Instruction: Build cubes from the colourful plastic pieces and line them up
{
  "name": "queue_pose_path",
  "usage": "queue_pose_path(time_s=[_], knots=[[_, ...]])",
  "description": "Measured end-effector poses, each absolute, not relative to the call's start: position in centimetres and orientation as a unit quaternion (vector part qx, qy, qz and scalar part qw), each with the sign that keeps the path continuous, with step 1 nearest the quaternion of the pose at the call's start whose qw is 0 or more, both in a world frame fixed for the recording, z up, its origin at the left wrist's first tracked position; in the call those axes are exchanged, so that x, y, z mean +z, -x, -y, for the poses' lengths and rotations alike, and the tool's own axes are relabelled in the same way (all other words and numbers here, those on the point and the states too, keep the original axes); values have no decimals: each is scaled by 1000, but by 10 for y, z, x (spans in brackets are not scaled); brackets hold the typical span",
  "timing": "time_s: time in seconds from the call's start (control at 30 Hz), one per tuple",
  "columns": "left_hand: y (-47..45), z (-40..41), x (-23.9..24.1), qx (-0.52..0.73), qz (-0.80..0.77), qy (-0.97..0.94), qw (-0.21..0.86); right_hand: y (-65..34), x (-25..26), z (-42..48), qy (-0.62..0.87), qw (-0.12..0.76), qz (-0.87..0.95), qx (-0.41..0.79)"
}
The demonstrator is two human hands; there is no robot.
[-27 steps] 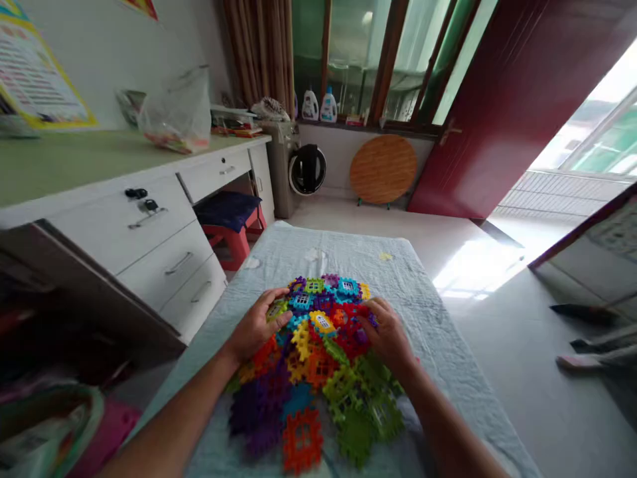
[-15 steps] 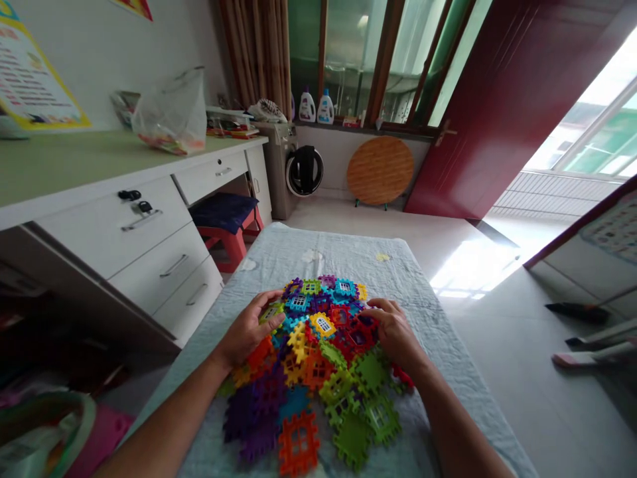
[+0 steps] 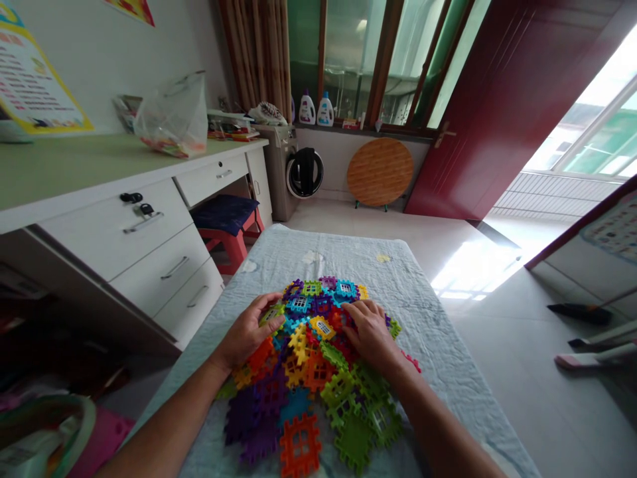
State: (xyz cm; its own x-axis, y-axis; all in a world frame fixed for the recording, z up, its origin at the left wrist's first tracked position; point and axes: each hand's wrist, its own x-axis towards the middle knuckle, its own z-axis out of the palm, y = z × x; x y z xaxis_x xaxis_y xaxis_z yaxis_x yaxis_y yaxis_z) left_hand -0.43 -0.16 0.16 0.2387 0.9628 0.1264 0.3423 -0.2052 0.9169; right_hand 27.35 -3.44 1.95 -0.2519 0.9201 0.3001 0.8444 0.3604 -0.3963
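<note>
A heap of flat plastic interlocking blocks [image 3: 308,362] in red, orange, yellow, green, blue and purple lies on a pale blue cloth-covered table [image 3: 428,332]. My left hand [image 3: 247,332] rests on the heap's left side, fingers spread and curved over a yellow-green piece. My right hand [image 3: 369,333] lies palm down on the red pieces at the heap's right, fingers stretched toward the middle. An orange window-shaped block [image 3: 299,441] and green ones [image 3: 355,425] lie nearest me.
A white desk with drawers [image 3: 149,226] stands to the left, a red stool [image 3: 231,242] under it and a plastic bag [image 3: 174,113] on top. A round wooden tabletop [image 3: 379,171] leans against the far wall beside a red door [image 3: 497,99].
My right hand has slid left and inward across the red pieces, uncovering a green piece at the heap's right edge. My left hand has stayed in place.
</note>
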Motion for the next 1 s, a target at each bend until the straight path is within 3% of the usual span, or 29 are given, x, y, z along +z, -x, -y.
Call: queue_pose_path(time_s=[0.2, 0.33, 0.57, 1.0], knots=[[7, 2, 1, 382, -476, -686, 396, -284, 30, 37, 525, 370, 755, 131], [7, 2, -1, 384, -475, -683, 400, -307, 29, 35, 581, 447, 678, 52], [8, 2, 0, 372, -477, -685, 406, -310, 25, 38, 601, 283, 746, 36], [7, 3, 2, 386, -477, -671, 417, -295, 10, 36, 658, 249, 711, -4]])
